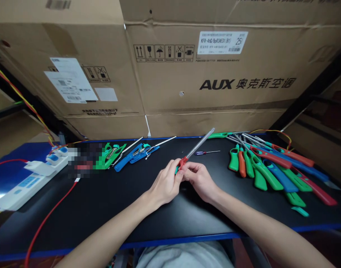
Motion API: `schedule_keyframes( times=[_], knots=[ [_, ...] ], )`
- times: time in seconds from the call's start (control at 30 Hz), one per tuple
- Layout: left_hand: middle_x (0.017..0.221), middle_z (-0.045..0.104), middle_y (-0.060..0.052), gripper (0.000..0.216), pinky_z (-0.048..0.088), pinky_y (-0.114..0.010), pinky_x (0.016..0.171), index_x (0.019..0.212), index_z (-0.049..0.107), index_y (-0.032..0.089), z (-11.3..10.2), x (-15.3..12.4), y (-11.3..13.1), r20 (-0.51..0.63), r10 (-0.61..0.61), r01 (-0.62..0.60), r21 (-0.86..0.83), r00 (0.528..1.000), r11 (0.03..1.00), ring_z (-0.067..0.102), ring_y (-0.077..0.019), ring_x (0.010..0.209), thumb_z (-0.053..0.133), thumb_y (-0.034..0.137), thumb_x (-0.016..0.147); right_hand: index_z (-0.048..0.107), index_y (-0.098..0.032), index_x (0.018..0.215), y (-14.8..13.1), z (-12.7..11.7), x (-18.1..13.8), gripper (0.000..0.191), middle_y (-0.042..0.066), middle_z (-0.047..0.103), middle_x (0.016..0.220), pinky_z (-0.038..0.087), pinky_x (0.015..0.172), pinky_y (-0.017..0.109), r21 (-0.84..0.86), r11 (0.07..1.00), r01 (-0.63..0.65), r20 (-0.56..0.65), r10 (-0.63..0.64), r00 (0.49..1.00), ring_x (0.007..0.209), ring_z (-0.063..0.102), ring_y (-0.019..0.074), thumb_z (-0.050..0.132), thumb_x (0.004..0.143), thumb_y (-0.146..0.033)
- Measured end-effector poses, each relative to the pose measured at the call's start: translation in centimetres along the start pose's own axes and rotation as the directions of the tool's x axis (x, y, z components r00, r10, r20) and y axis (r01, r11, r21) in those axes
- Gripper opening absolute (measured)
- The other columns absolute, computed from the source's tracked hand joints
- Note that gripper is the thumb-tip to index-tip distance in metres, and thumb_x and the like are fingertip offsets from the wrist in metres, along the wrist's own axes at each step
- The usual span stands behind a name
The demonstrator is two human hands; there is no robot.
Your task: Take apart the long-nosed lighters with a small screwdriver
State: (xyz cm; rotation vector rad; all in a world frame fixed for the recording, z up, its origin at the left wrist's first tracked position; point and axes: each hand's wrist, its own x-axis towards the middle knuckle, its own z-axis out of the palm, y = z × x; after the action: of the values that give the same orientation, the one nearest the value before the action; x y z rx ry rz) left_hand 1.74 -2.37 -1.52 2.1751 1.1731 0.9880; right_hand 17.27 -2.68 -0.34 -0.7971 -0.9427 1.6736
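Both hands meet over the middle of the black table [109, 201]. My left hand [166, 184] and my right hand [199, 180] are closed together on one long-nosed lighter [196, 146]. Its metal tube points up and to the right, away from me. A red part and a bit of green handle show between my fingers; the remainder of the handle is hidden in my hands. A small purple-handled screwdriver [205, 152] lies just beyond my right hand.
A heap of several green, blue, red and orange lighters [273, 165] lies at the right. A few opened blue and green lighters [128, 154] lie at the back left. White power strips [28, 176] with red cable sit far left. Cardboard boxes [187, 74] wall the back.
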Motion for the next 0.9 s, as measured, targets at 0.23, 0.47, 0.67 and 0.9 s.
schedule_keyframes(
  times=[0.23,0.47,0.67,0.9],
  knots=[
    [0.113,0.067,-0.012,0.045,0.054,-0.033,0.089,0.128,0.056,0.017,0.7,0.2,0.6,-0.065,-0.012,0.007,-0.081,0.998,0.997,0.067,-0.0215,0.099,0.026,0.042,0.106,0.07,-0.014,0.069,0.0,0.5,0.0,0.044,-0.001,0.06,0.068,0.05,0.06,0.02,0.097,0.995,0.004,-0.041,0.0,0.999,0.06,0.052,0.008,0.098,0.054,-0.045],
    [0.102,0.072,-0.008,0.046,0.052,-0.029,0.083,0.123,0.061,0.017,0.3,0.7,0.9,-0.159,-0.095,0.07,-0.159,0.983,0.985,0.068,-0.017,0.087,0.026,0.041,0.107,0.07,-0.013,0.071,0.2,0.3,-0.2,0.044,0.002,0.064,0.07,0.057,0.063,0.025,0.087,0.996,0.02,-0.016,-0.019,1.0,0.063,0.059,0.0113,0.095,0.062,-0.049],
    [0.089,0.071,-0.005,0.044,0.05,-0.028,0.08,0.117,0.063,0.017,-0.3,1.0,0.6,-0.136,-0.186,0.158,-0.196,0.973,0.968,0.066,-0.0161,0.078,0.032,0.045,0.106,0.071,-0.012,0.074,0.1,0.1,-0.1,0.044,0.003,0.066,0.073,0.062,0.067,0.028,0.071,0.997,-0.015,-0.015,0.016,1.0,0.067,0.062,0.0124,0.092,0.067,-0.05],
    [0.077,0.067,-0.002,0.045,0.05,-0.024,0.062,0.112,0.065,0.017,-0.7,1.2,0.4,-0.027,-0.305,0.284,-0.296,0.952,0.912,0.06,-0.0131,0.062,0.038,0.053,0.102,0.071,-0.012,0.081,0.1,-0.4,0.3,0.05,0.004,0.066,0.08,0.061,0.068,0.026,0.019,0.989,-0.144,-0.036,0.144,0.989,0.07,0.063,0.0108,0.09,0.068,-0.056]
  ],
)
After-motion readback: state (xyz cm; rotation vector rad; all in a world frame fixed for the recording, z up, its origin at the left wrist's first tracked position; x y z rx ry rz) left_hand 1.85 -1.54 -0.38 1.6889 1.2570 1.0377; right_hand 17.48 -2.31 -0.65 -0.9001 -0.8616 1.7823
